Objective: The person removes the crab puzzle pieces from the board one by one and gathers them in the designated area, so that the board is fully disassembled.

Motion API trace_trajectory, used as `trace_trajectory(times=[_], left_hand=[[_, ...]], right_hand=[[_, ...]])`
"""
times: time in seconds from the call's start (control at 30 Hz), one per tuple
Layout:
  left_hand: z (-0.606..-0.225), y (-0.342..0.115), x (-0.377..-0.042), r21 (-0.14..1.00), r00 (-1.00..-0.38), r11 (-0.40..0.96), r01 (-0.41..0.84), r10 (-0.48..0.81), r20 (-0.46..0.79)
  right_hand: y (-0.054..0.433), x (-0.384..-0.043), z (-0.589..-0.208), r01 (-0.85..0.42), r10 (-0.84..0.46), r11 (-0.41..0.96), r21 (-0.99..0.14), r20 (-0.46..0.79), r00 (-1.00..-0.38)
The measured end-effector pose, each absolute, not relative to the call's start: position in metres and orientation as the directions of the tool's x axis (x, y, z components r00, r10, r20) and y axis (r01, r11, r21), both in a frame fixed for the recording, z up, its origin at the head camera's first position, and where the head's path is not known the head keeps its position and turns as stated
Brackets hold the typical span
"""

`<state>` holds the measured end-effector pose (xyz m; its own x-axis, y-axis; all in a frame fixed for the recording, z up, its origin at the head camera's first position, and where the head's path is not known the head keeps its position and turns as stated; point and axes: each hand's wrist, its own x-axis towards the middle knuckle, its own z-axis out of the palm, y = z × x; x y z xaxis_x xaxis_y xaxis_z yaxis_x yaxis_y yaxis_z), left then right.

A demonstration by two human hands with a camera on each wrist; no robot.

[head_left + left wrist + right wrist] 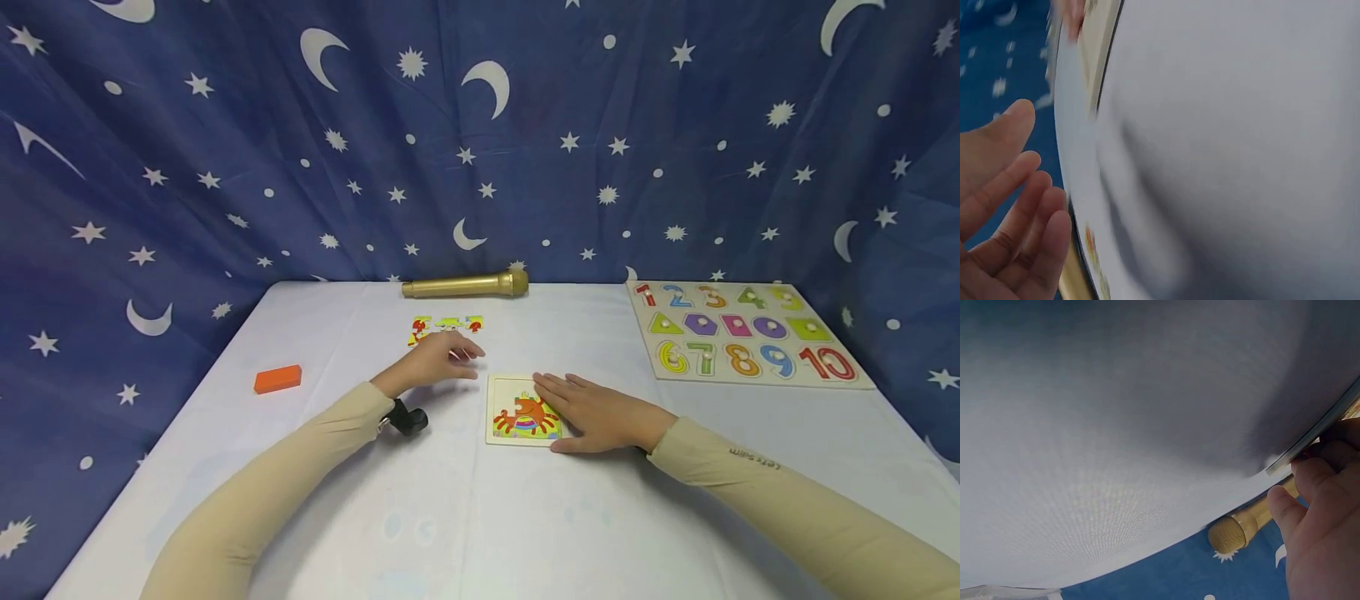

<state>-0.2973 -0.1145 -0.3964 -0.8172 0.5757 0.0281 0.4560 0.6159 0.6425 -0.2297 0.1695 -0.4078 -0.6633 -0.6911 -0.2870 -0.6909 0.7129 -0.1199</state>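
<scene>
Both hands lie open: right hand (600, 410) flat on crab puzzle (517, 410).

Numerals 1, 2, 3, 4, 5 along the top row of the number board (746, 333); 6, 7, 8, 9, 10 along its bottom row; small lettering on the right sleeve (753, 457), too small to read.
</scene>
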Motion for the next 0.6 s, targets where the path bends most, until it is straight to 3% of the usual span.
trace_trajectory(times=[0.33,0.6], left_hand=[[-0.405,-0.070,-0.272,0.596,-0.756,0.626,0.503,0.653,-0.048],[-0.408,-0.052,-0.265,0.545,-0.767,0.679,0.491,0.634,-0.099]], right_hand=[[0.169,-0.230,-0.408,-0.683,-0.678,0.723,-0.107,-0.300,-0.671],[0.170,-0.229,-0.407,-0.700,-0.697,0.706,-0.109,-0.286,-0.658]])
